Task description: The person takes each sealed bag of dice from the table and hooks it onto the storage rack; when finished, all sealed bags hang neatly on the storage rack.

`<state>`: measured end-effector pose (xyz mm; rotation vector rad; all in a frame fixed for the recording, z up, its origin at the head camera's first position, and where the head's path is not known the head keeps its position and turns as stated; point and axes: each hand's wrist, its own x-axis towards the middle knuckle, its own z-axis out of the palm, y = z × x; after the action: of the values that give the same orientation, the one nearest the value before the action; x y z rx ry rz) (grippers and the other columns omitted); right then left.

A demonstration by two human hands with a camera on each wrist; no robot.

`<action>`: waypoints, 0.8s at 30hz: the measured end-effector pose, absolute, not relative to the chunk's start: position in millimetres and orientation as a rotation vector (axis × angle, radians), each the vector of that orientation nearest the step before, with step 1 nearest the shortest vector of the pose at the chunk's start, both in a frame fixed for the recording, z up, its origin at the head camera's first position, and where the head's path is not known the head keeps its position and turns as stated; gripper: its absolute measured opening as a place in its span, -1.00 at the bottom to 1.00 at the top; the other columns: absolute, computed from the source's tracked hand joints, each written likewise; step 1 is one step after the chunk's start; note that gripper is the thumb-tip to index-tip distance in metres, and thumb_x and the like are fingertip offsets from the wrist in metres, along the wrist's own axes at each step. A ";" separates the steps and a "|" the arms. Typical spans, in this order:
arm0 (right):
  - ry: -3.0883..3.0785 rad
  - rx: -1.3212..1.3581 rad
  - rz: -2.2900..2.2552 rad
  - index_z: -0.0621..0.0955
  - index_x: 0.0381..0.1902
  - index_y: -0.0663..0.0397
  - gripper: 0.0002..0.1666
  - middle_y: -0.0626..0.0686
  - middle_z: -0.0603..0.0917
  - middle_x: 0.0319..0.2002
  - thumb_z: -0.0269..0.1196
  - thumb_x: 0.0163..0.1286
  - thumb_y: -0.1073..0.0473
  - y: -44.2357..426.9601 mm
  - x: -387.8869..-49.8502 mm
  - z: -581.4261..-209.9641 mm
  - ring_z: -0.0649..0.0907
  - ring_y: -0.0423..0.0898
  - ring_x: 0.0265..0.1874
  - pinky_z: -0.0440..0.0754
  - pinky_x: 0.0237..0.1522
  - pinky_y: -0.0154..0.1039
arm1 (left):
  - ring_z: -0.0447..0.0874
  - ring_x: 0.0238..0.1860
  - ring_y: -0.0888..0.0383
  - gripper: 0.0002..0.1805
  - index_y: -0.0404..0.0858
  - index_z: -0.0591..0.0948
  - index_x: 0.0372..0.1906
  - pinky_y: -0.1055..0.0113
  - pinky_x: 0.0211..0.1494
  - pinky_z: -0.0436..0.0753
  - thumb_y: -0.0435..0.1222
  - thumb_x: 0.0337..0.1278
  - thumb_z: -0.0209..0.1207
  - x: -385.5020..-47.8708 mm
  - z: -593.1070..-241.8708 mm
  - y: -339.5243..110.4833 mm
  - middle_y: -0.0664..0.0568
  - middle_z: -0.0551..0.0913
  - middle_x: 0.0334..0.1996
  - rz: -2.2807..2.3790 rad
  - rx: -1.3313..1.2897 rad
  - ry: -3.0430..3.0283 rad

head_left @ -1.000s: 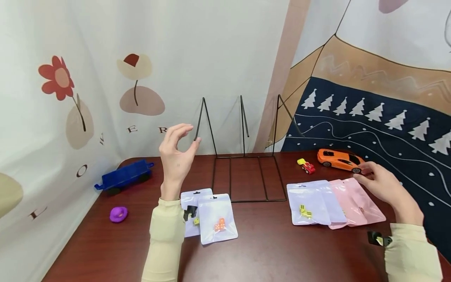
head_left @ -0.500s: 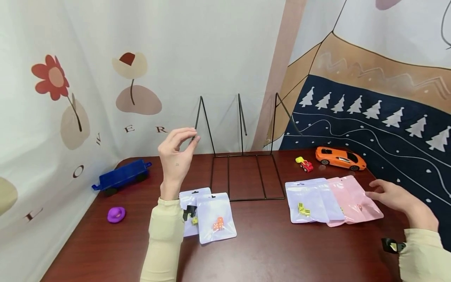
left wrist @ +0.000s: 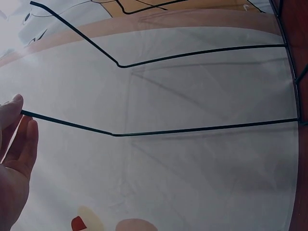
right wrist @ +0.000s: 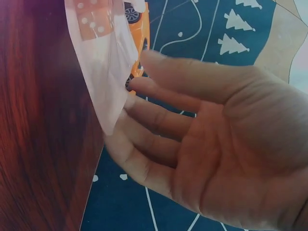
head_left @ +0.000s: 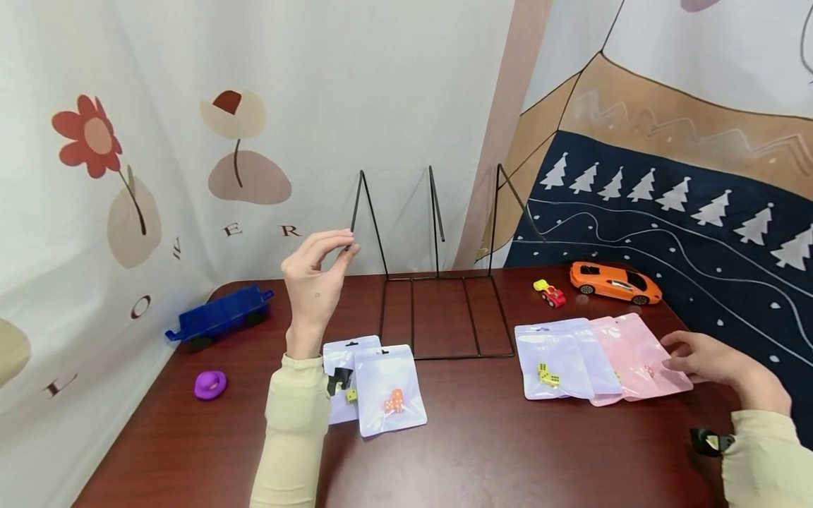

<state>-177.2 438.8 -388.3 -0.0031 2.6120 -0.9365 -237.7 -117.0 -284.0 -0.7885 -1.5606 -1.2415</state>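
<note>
Since the earlier frames, the right hand [head_left: 714,360] has come from close by the orange plastic toy sports car [head_left: 615,282] to the outer edge of a glossy pink plastic pouch [head_left: 629,346], and the left hand [head_left: 317,282] has drawn its thumb and fingers together. The pink pouch lies on the dark red wood-grain tabletop [head_left: 476,451], at the right end of an overlapping row, with a small reddish die [head_left: 649,370] showing through. It should handle as light, limp and slippery, the die making a hard lump that may slide about inside. Its right edge looks the best hold, since no other pouch covers it there; the film would likely fold under a careless pull but hardly break.

At that edge the right hand's fingers are loosely bent, the thumb apart from them; whether the thumb touches the film cannot be told. The left hand pinches the tip of an angled rod [left wrist: 67,122] on the black thin-wire rack [head_left: 413,317], which looks stiff and light enough to shift if tugged.

Just left of the pink pouch lie lavender plastic pouches [head_left: 559,346] with yellow dice; two more pale lavender pouches [head_left: 400,370] rest near the left forearm. Farther out are a small red-and-yellow toy vehicle [head_left: 550,293], a blue plastic toy trailer [head_left: 219,314] and a purple hat-shaped toy [head_left: 210,384].
</note>
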 end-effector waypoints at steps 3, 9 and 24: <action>2.629 -0.023 -0.958 0.27 0.08 0.65 -0.48 0.23 0.51 -0.23 0.17 0.28 0.39 441.5 -175.7 -388.0 0.53 0.01 -0.30 0.69 -0.27 -0.13 | 0.67 -0.24 -0.12 -0.83 -0.56 0.68 -0.42 0.34 -0.12 0.65 -0.73 -0.25 0.32 -238.2 -283.3 -116.7 -0.31 0.67 -0.38 -1.219 -0.787 -1.559; 2.657 -0.008 -1.013 0.27 0.07 0.65 -0.48 0.12 0.51 -0.34 0.19 0.22 0.47 442.0 -173.9 -387.7 0.52 -0.06 -0.41 0.67 -0.39 -0.26 | 0.67 -0.27 -0.11 -0.85 -0.55 0.68 -0.43 0.35 -0.14 0.65 -0.70 -0.25 0.34 -238.9 -284.0 -117.3 -0.30 0.67 -0.39 -1.217 -0.785 -1.551; 2.865 0.004 -0.877 0.52 -0.23 0.50 -0.83 0.06 0.52 -0.42 0.13 0.27 0.41 440.9 -171.9 -382.9 0.47 -0.12 -0.49 0.54 -0.54 -0.32 | 0.66 -0.28 -0.12 -0.86 -0.57 0.68 -0.42 0.34 -0.18 0.65 -0.68 -0.23 0.34 -239.1 -285.1 -117.1 -0.32 0.67 -0.37 -1.230 -0.778 -1.538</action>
<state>-171.9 440.9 -382.9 0.0042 2.8648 -0.8771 -239.1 -117.1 -285.1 -0.7781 -1.5378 -1.2298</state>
